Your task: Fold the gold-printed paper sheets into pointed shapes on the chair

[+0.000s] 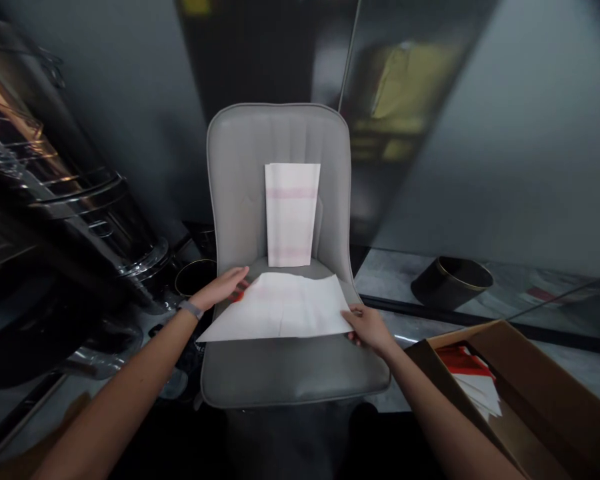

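A white paper sheet (290,308) with a crease down its middle is spread above the seat of a grey chair (295,377). My right hand (365,325) pinches its right edge. At the left edge is my left hand (223,287), fingers stretched out and apart; a small red patch (237,295) shows beside the fingertips. Upright against the chair's backrest stands a folded white paper (293,217) with faint pink bands.
An open cardboard box (540,380) at the lower right holds red and white papers (475,383). Black bins stand left of the chair (195,277) and at the right (451,283). Shiny metal cylinders (115,227) fill the left side, and a glossy wall rises behind.
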Available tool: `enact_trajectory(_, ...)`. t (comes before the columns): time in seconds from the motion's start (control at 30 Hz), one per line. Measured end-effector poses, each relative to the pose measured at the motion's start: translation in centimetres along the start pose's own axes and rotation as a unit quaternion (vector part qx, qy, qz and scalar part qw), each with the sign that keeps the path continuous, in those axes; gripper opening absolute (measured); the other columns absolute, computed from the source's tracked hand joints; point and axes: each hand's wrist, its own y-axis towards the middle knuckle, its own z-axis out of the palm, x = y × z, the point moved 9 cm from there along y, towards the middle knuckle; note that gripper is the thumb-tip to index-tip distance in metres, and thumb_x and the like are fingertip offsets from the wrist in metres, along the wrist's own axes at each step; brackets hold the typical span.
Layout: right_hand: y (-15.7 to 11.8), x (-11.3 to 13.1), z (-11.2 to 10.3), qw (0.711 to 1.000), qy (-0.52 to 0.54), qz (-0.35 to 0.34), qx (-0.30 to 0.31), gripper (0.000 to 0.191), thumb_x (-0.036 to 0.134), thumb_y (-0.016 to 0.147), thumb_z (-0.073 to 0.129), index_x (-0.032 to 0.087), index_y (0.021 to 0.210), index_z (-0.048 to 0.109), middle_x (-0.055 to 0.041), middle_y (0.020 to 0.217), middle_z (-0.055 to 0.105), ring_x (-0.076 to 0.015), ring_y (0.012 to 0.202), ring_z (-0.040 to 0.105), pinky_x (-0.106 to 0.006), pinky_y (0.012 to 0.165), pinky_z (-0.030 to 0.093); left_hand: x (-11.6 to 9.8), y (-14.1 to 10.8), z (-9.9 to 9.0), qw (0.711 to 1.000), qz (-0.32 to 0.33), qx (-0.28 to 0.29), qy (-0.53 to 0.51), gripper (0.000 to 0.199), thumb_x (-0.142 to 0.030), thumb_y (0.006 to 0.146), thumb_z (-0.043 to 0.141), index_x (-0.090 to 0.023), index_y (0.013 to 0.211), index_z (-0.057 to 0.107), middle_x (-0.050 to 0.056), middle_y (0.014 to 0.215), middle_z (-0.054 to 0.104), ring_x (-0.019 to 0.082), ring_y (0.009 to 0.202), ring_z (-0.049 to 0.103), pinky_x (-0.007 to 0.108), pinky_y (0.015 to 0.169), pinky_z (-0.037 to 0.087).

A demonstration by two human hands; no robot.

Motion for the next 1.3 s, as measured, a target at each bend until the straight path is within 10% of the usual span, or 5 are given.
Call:
enact_trajectory(0.13,0.2,-2.0,-0.8,0.998,-0.065,0.015,-0.003,0.015,0.034,0.082,0.066,0.02,0.078,0.062,0.003,0.05,0.059,-0.0131,0.035,0.05,-0.022,0.034,0.031,2.8,-5.3,1.7,0.98,0.09,-0.111,0.137,0.056,-0.051,0.103,0.036,-0.017,0.142,0.055,0.015,0.146,0.057,0.03,0.138,0.05,0.05,0.116,0.037)
enact_trajectory(0.3,1.9,0.0,-2.2,0.969,-0.233,-0.067,-0.055,0.015,0.032,0.075,0.076,0.018,0.077,0.07,-0.004,0.068,0.071,-0.0179,0.059,0.065,-0.024,0.05,0.042,6.2,-9.9,7.6,0.943,0.104,0.018,0.315,0.063,-0.058,0.1,0.044,-0.026,0.154,0.045,0.011,0.166,0.034,0.042,0.153,0.025,0.066,0.12,0.023)
enact_trajectory(0.8,-6.2,2.7,5.8,0.806,-0.31,-0.504,0.019,0.044,0.001,0.091,0.044,0.017,0.127,0.065,-0.0118,0.144,0.063,-0.0242,0.14,0.052,-0.051,0.122,0.039,0.3,-7.9,11.7,0.926,0.2,-0.028,0.318,0.058,-0.036,0.103,0.045,-0.021,0.158,0.035,0.014,0.169,0.026,0.038,0.156,0.017,0.065,0.124,0.019)
enact_trajectory(1.0,-6.4,1.5,4.5,0.815,-0.286,-0.504,0.016,0.063,0.001,0.091,0.043,0.021,0.151,0.05,-0.0101,0.147,0.06,-0.0231,0.141,0.051,-0.053,0.122,0.04,-4.0,-9.4,18.5,0.924,0.259,0.045,0.277,0.052,-0.035,0.105,0.042,-0.025,0.155,0.041,0.011,0.169,0.027,0.035,0.157,0.019,0.06,0.125,0.019)
enact_trajectory(1.3,-6.0,-0.3,2.0,0.911,-0.163,-0.366,-0.097,0.046,0.02,0.104,0.041,0.023,0.149,0.054,-0.0083,0.144,0.063,-0.0264,0.134,0.058,-0.048,0.114,0.05,-5.7,-6.5,18.1,0.931,0.219,0.028,0.292,0.043,-0.033,0.1,0.049,-0.022,0.141,0.056,0.015,0.142,0.057,0.038,0.133,0.049,0.06,0.112,0.037)
